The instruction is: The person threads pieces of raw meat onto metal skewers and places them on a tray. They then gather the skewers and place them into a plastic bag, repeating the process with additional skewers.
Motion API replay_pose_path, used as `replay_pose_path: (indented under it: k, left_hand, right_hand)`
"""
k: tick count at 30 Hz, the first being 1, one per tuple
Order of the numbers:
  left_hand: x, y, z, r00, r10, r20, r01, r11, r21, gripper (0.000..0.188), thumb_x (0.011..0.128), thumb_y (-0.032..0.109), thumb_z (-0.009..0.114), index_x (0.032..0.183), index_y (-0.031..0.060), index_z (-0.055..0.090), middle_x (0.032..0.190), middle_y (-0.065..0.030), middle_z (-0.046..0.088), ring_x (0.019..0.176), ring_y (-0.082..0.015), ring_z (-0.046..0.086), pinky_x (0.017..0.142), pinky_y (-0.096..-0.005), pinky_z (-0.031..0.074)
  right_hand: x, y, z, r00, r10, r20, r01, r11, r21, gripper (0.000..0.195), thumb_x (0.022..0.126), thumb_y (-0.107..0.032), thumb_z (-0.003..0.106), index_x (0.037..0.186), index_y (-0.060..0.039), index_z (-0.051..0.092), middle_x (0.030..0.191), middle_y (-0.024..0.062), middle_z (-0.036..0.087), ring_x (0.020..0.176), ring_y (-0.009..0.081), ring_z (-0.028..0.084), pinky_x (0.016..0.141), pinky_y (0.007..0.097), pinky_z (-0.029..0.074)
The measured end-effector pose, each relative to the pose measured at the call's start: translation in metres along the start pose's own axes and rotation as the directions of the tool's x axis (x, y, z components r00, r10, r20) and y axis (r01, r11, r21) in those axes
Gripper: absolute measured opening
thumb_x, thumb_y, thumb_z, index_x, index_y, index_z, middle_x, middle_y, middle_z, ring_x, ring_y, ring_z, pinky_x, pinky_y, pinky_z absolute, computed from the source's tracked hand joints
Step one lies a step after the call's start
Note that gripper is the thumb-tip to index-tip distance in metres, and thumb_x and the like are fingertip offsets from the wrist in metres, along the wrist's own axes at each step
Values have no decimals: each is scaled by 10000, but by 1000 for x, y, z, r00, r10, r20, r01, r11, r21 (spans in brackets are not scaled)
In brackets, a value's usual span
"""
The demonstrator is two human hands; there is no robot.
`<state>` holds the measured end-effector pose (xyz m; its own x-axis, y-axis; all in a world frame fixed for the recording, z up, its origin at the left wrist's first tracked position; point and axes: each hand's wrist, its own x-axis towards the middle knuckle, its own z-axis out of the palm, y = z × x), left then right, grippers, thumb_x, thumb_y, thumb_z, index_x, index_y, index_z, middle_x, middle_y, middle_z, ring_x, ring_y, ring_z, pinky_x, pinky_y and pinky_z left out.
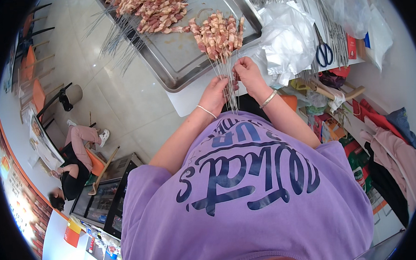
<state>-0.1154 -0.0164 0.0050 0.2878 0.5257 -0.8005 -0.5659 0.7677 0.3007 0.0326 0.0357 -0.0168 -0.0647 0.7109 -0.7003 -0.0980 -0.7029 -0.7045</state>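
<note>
A bundle of raw meat skewers (218, 33) lies with its meat end over the near rim of a metal tray (177, 58), its thin metal sticks pointing towards my body. My left hand (216, 93) is closed around the sticks from the left side. On the right, my right hand (248, 71) pinches at one or more sticks near the edge of the bundle; its fingertips are partly hidden. A larger pile of raw meat skewers (157, 10) rests at the tray's far left, sticks jutting over the side.
Clear plastic bags (287, 39) lie right of the tray. Beyond them are scissors with dark blue handles (324, 54) and loose metal skewers (334, 37). A wooden-armed chair (345, 93) holding bags stands at the right. A seated person (74, 170) is at the left, by a glass-door fridge (103, 200).
</note>
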Motion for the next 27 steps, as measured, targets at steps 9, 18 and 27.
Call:
replay_pose_path:
  k: [9,18,27]
  left_hand:
    - [2,4,2,999,-20,-34,19,999,-34,186,1002,167,551,1144,48,541,1064,-98,664,987,-217,665,826,-342,542]
    - [4,1,13,994,38,-106,-34,999,40,173,984,113,550,1117,5,526,1052,-114,646,970,-216,657,826,-341,549]
    - [2,4,15,994,12,-111,-9,999,34,150,978,117,568,1101,36,540,1031,-95,650,968,-207,664,800,-334,548]
  right_hand:
    - [-5,-26,-1,971,228,64,-237,932,273,249,866,-170,757,917,-39,551,762,33,554,484,65,403,412,234,273]
    - [-2,-34,9,969,246,2,-244,960,135,283,791,-164,834,922,-7,639,778,33,611,485,46,405,402,232,264]
    - [-1,-28,-5,964,258,58,-264,941,210,196,841,-138,784,932,-33,646,725,-14,569,450,30,345,396,206,237]
